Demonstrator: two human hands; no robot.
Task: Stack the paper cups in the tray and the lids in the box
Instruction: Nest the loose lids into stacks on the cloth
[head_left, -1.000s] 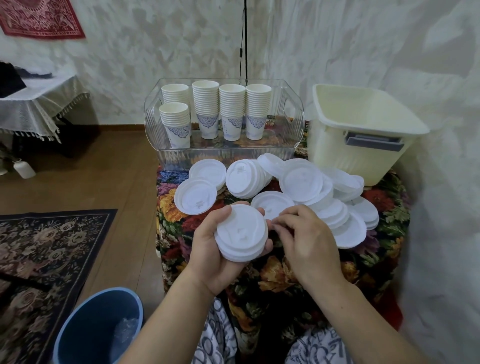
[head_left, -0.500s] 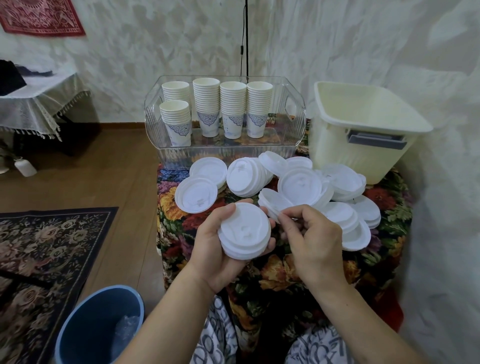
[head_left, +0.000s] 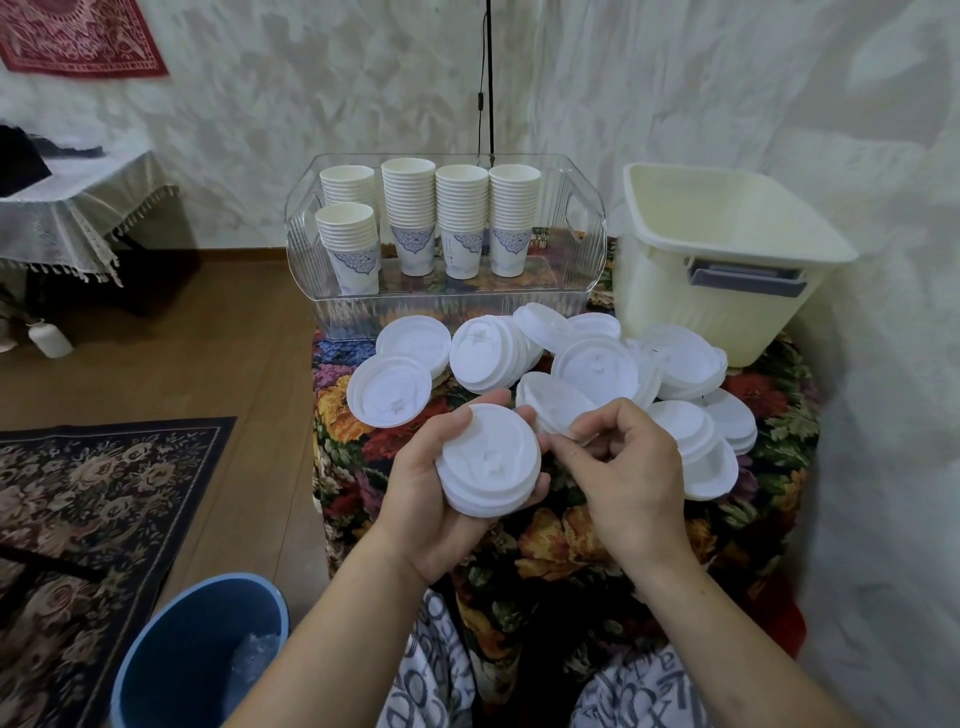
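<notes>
Left hand (head_left: 441, 499) grips the lid stack (head_left: 488, 460); right hand (head_left: 631, 467) pinches a tilted lid (head_left: 553, 405) beside it.

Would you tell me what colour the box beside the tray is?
The box is cream with a grey handle, per the head view.

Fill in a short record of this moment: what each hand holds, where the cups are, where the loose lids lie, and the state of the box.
left hand: holds lid stack
right hand: pinches single lid
cups: stacked in tray
loose lids: on table, before tray
box: right of tray; inside not visible
</notes>
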